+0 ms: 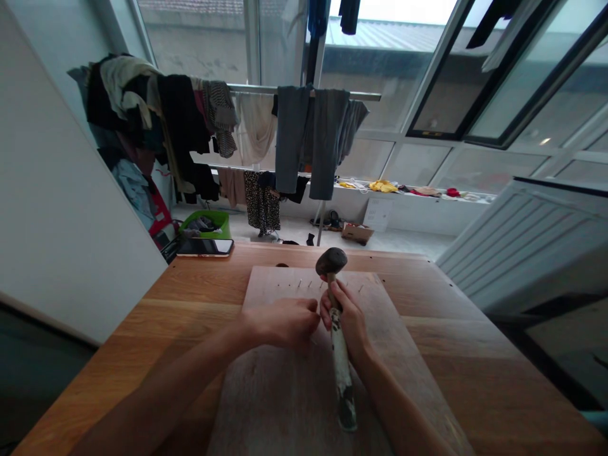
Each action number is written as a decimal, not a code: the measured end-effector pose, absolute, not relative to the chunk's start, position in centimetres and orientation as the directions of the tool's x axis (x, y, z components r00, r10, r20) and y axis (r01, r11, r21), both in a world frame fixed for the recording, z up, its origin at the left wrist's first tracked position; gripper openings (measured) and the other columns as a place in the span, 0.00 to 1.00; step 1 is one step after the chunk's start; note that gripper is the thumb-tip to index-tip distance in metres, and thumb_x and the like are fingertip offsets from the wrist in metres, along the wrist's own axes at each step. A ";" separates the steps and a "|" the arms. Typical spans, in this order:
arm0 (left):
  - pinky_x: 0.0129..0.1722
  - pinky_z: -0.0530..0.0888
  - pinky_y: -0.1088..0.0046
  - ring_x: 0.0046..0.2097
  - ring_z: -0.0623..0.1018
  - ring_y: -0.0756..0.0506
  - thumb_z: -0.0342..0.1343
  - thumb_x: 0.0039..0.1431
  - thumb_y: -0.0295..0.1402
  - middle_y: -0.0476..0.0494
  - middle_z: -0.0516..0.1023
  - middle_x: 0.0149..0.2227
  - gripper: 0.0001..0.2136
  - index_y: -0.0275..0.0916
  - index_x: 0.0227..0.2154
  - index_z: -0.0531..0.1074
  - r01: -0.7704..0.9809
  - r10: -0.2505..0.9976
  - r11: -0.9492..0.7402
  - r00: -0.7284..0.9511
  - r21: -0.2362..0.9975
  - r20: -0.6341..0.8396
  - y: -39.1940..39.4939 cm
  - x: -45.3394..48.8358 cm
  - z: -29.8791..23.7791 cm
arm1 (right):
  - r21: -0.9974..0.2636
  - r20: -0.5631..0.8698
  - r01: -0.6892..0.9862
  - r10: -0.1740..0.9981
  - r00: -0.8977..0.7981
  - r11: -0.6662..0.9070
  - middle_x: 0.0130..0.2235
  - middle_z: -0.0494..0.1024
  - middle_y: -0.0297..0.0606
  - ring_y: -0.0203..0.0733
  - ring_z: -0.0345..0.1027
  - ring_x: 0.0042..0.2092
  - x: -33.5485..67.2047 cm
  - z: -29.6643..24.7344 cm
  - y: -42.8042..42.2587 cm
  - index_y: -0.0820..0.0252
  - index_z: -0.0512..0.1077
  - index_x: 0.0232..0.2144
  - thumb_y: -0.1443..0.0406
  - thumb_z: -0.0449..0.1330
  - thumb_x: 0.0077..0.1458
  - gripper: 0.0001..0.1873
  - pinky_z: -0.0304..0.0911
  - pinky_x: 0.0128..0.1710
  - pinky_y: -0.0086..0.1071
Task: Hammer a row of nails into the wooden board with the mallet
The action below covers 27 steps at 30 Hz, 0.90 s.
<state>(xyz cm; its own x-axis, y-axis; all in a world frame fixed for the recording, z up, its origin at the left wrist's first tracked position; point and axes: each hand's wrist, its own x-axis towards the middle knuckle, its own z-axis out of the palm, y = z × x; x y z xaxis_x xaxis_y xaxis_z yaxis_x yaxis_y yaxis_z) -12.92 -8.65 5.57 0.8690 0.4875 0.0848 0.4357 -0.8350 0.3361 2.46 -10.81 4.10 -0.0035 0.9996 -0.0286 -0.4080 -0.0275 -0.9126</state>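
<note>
Board [280, 392] beneath, right fingers [325, 310] grip a mallet [339, 358] below its head [331, 260]; left fingers [311, 311] curl.

Head-worn view faces forward, down over table [479, 373], seemingly close.

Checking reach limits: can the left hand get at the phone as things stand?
Probably yes, with a stretch: only the flat board and tabletop seem to lie between the left hand and the phone near the far edge.
</note>
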 end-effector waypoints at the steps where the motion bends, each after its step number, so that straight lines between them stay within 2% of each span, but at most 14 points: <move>1: 0.35 0.72 0.70 0.37 0.76 0.43 0.64 0.47 0.27 0.43 0.78 0.35 0.04 0.39 0.28 0.77 0.407 0.450 -0.860 0.890 0.309 0.078 -8.7 -12.8 5.6 | -0.912 -0.027 -0.410 1.000 -0.004 -0.026 0.20 0.64 0.22 0.27 0.56 0.14 2.5 4.1 -10.8 0.57 0.70 0.40 0.51 0.63 0.54 0.18 0.48 0.11 0.22; 3: 0.33 0.72 0.69 0.35 0.76 0.43 0.64 0.49 0.27 0.42 0.78 0.34 0.02 0.38 0.26 0.77 0.357 0.376 -0.901 0.926 0.248 0.033 -8.7 -12.6 5.7 | -0.911 -0.021 -0.412 1.000 -0.006 -0.022 0.20 0.64 0.22 0.27 0.55 0.14 2.5 3.9 -10.7 0.58 0.70 0.39 0.51 0.63 0.53 0.18 0.49 0.12 0.22; 7: 0.27 0.69 0.68 0.29 0.75 0.43 0.64 0.47 0.27 0.43 0.78 0.27 0.04 0.38 0.23 0.74 0.383 0.391 -0.901 0.920 0.201 -0.002 -8.1 -13.7 6.3 | -0.912 -0.028 -0.409 1.000 -0.008 -0.029 0.20 0.64 0.22 0.27 0.56 0.14 2.4 3.7 -10.7 0.58 0.70 0.39 0.51 0.63 0.53 0.19 0.49 0.11 0.22; 9: 0.28 0.68 0.71 0.29 0.75 0.45 0.62 0.46 0.24 0.45 0.77 0.27 0.04 0.39 0.24 0.74 0.408 0.431 -0.876 0.902 0.256 0.036 -7.1 -15.0 6.4 | -0.913 -0.031 -0.406 0.999 -0.012 -0.033 0.20 0.64 0.22 0.28 0.57 0.14 2.4 3.7 -10.7 0.58 0.70 0.40 0.51 0.63 0.54 0.19 0.49 0.10 0.22; 11: 0.30 0.68 0.75 0.30 0.75 0.48 0.60 0.46 0.21 0.48 0.78 0.29 0.08 0.39 0.30 0.74 0.420 0.496 -0.825 0.859 0.379 0.129 -5.5 -16.4 6.0 | -0.914 -0.033 -0.404 0.999 -0.019 -0.037 0.21 0.65 0.22 0.28 0.57 0.14 2.3 3.7 -10.8 0.58 0.70 0.41 0.51 0.62 0.55 0.20 0.50 0.10 0.22; 13: 0.31 0.69 0.77 0.30 0.75 0.50 0.57 0.49 0.20 0.51 0.77 0.29 0.14 0.39 0.39 0.74 0.427 0.617 -0.730 0.747 0.534 0.247 -3.8 -17.6 5.0 | -0.915 -0.032 -0.401 0.999 -0.023 -0.038 0.21 0.65 0.22 0.28 0.57 0.14 2.3 3.7 -10.8 0.59 0.70 0.42 0.50 0.62 0.55 0.20 0.50 0.11 0.22; 16: 0.32 0.69 0.78 0.29 0.74 0.52 0.55 0.55 0.25 0.52 0.77 0.28 0.13 0.38 0.43 0.74 0.429 0.778 -0.590 0.529 0.684 0.339 -1.8 -18.4 2.8 | -0.914 -0.033 -0.403 0.999 -0.030 -0.042 0.21 0.65 0.22 0.27 0.57 0.14 2.2 3.6 -10.8 0.59 0.70 0.42 0.50 0.62 0.55 0.21 0.50 0.11 0.21; 20: 0.31 0.69 0.79 0.29 0.74 0.53 0.55 0.59 0.30 0.50 0.78 0.29 0.08 0.37 0.40 0.76 0.433 0.833 -0.529 0.427 0.730 0.352 -1.0 -18.5 0.6 | -0.915 -0.040 -0.399 0.998 -0.041 -0.053 0.21 0.65 0.22 0.27 0.57 0.14 2.1 3.4 -10.9 0.59 0.69 0.43 0.50 0.62 0.55 0.22 0.51 0.11 0.21; 27: 0.29 0.69 0.80 0.28 0.73 0.53 0.58 0.59 0.30 0.50 0.78 0.29 0.06 0.38 0.39 0.75 0.419 0.810 -0.563 0.451 0.712 0.375 -1.1 -18.8 0.0 | -0.926 -0.025 -0.376 0.998 -0.050 -0.042 0.21 0.65 0.22 0.27 0.57 0.14 1.9 3.1 -10.8 0.59 0.68 0.44 0.51 0.60 0.57 0.21 0.51 0.10 0.21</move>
<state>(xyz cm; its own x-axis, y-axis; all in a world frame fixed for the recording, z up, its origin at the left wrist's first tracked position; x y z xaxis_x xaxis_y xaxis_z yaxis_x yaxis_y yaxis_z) -18.75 -1.09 0.02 0.4510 0.8100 0.3748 0.4190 -0.5629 0.7124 1.91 -10.78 3.08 -0.0500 0.9984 -0.0254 -0.3761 -0.0424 -0.9256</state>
